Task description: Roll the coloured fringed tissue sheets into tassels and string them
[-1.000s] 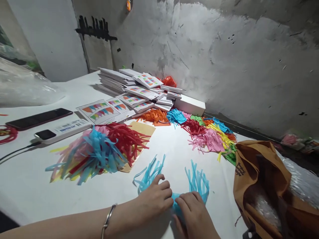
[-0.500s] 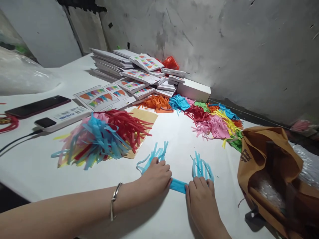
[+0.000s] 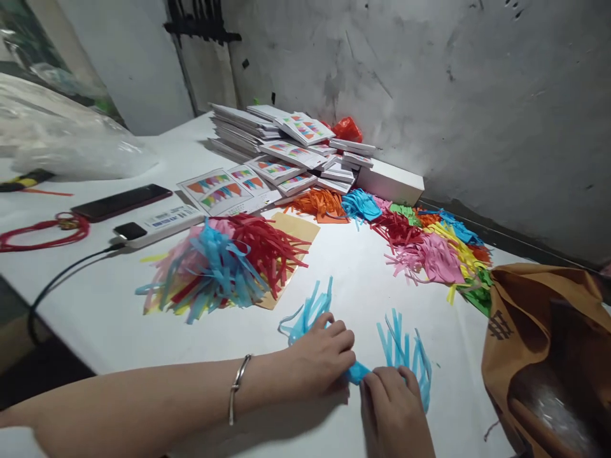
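Low over the white table, both of my hands grip one light-blue fringed tissue-paper tassel (image 3: 358, 373). My left hand (image 3: 321, 352), with a silver bracelet at the wrist, is closed on its left part, and a fringe spreads out beyond the fingers. Closed on the right part is my right hand (image 3: 394, 404), with more blue strips fanning out past the knuckles. Between the hands only a short, bunched piece of the blue middle shows. My fingertips are partly hidden. Left of my hands lies a pile of blue, red, pink and yellow tassels (image 3: 214, 261) over a tan sheet (image 3: 296, 236).
An arc of coloured fringed bundles (image 3: 442, 257) curves along the back right. Behind are stacked printed packets (image 3: 296, 152) and a white box (image 3: 391, 181). A phone (image 3: 121, 202), a white corded device (image 3: 157, 224) and a red cord (image 3: 45, 232) lie left. A brown bag (image 3: 539, 292) stands right.
My hands have drawn closer together, and the flat blue strip between them is now bunched and shorter. The camera view has shifted left.
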Tool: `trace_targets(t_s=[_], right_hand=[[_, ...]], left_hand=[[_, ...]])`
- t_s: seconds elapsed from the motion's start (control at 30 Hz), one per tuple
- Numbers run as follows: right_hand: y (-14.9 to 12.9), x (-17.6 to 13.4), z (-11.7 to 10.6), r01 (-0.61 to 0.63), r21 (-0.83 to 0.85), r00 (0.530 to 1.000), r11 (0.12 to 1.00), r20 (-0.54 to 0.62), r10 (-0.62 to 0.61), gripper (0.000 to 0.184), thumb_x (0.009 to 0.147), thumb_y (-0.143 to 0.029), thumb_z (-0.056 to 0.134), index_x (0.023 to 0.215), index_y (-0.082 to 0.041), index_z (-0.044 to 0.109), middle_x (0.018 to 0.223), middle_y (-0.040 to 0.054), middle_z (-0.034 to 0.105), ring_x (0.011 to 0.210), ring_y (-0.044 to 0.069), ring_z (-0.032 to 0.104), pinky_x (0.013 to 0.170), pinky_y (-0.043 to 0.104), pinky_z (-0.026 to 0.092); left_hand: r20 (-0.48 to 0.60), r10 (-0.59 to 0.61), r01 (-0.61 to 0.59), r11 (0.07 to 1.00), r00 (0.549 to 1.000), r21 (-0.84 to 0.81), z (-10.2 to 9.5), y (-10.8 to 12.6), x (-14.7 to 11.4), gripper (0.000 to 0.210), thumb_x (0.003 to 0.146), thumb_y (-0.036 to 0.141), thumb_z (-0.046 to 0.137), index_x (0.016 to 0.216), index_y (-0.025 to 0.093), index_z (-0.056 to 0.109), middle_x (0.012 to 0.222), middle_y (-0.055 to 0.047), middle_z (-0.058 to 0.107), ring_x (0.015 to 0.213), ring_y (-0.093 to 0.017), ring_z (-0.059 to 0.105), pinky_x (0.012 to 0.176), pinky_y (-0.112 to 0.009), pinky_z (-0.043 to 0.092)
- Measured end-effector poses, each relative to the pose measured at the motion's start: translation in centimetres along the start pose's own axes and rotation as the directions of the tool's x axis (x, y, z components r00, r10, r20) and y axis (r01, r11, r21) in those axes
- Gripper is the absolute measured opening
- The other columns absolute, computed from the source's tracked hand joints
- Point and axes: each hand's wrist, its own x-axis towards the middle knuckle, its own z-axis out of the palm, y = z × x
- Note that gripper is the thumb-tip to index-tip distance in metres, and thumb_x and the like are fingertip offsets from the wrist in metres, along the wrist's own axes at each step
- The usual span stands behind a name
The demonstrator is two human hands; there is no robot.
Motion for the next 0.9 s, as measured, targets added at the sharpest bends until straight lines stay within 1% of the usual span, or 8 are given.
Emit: trace_targets(t_s=[0.1, 0.23, 0.3, 0.4, 0.57, 0.73, 0.83, 0.9], right_hand=[[1.1, -1.1, 0.3, 0.041, 0.055, 0.997, 0.998, 0.058, -0.045, 0.009, 0.097, -0.015, 0.051, 0.100, -0.020, 0.058, 0.085, 0.0026, 0.065, 0.079, 0.019, 0.061, 0.087, 0.037, 0.035], [2.0, -2.2, 0.6, 0.093, -0.054, 0.994, 0.994, 0.066, -0.090, 0.019, 0.101, -0.016, 0.042, 0.105, -0.020, 0.059, 0.088, 0.0049, 0.068, 0.079, 0.022, 0.063, 0.086, 0.041, 0.035], [2.1, -2.6, 0.4, 0.113, -0.052, 0.991, 0.992, 0.078, -0.108, 0.025, 0.101, -0.011, 0.037, 0.101, -0.021, 0.060, 0.086, 0.0035, 0.068, 0.078, 0.021, 0.063, 0.086, 0.040, 0.035], [2.2, -3.0, -0.5, 0.097, -0.023, 0.988, 0.995, 0.121, -0.093, 0.023, 0.101, -0.013, 0.040, 0.100, -0.021, 0.061, 0.089, 0.0033, 0.068, 0.083, 0.020, 0.063, 0.088, 0.040, 0.035], [1.9, -3.4, -2.4, -0.023, -0.073, 0.991, 0.997, 0.131, 0.033, 0.014, 0.100, -0.017, 0.047, 0.102, -0.021, 0.061, 0.100, 0.0057, 0.065, 0.095, 0.022, 0.061, 0.094, 0.041, 0.034], [0.4, -2.3, -2.9, -0.231, -0.108, 0.960, 0.967, 0.136, 0.244, 0.018, 0.100, -0.014, 0.045, 0.089, -0.021, 0.058, 0.096, 0.0059, 0.061, 0.094, 0.024, 0.058, 0.091, 0.044, 0.035], [-0.3, -1.6, -2.8, -0.278, -0.181, 0.940, 0.943, 0.152, 0.306, 0.021, 0.098, -0.014, 0.045, 0.082, -0.021, 0.057, 0.089, 0.0050, 0.060, 0.087, 0.024, 0.057, 0.090, 0.048, 0.034], [-0.5, -1.4, -2.8, -0.276, -0.228, 0.936, 0.934, 0.155, 0.315, 0.018, 0.097, -0.016, 0.047, 0.083, -0.021, 0.057, 0.090, 0.0058, 0.061, 0.087, 0.025, 0.058, 0.094, 0.052, 0.033]], left_hand=[[-0.035, 0.092, -0.090, 0.995, 0.995, 0.042, -0.3, 0.2, -0.3, 0.012, 0.092, 0.023, 0.068, 0.083, 0.021, 0.061, 0.088, -0.002, 0.062, 0.087, -0.022, 0.052, 0.087, -0.043, 0.035], [-0.072, 0.144, -0.139, 0.987, 0.987, 0.078, -0.1, 0.8, -0.6, 0.014, 0.092, 0.018, 0.067, 0.080, 0.019, 0.060, 0.085, -0.002, 0.061, 0.085, -0.020, 0.052, 0.089, -0.043, 0.036], [-0.058, 0.137, -0.133, 0.989, 0.989, 0.067, 0.0, 1.0, -0.7, 0.013, 0.092, 0.021, 0.067, 0.080, 0.019, 0.061, 0.086, -0.002, 0.062, 0.085, -0.021, 0.052, 0.088, -0.043, 0.036], [-0.003, 0.071, -0.071, 0.997, 0.997, 0.013, -0.2, 1.1, -0.8, 0.011, 0.091, 0.021, 0.067, 0.082, 0.019, 0.062, 0.088, -0.003, 0.064, 0.086, -0.021, 0.054, 0.085, -0.042, 0.036], [0.075, -0.073, 0.079, 0.994, 0.994, -0.076, -0.3, 1.0, -0.7, 0.014, 0.095, 0.020, 0.061, 0.082, 0.019, 0.064, 0.092, -0.004, 0.065, 0.087, -0.022, 0.054, 0.084, -0.041, 0.035], [0.142, -0.224, 0.237, 0.968, 0.964, -0.085, 0.1, 1.3, 0.1, 0.019, 0.095, 0.020, 0.056, 0.078, 0.017, 0.064, 0.092, -0.006, 0.064, 0.086, -0.023, 0.054, 0.078, -0.041, 0.033], [0.162, -0.252, 0.265, 0.962, 0.954, -0.061, 0.2, 1.4, 0.7, 0.020, 0.094, 0.020, 0.056, 0.076, 0.016, 0.064, 0.088, -0.007, 0.062, 0.087, -0.025, 0.054, 0.077, -0.042, 0.033], [0.161, -0.254, 0.267, 0.961, 0.954, -0.067, 0.2, 1.1, 0.9, 0.019, 0.093, 0.020, 0.057, 0.076, 0.017, 0.063, 0.087, -0.007, 0.062, 0.086, -0.024, 0.054, 0.077, -0.042, 0.032]])
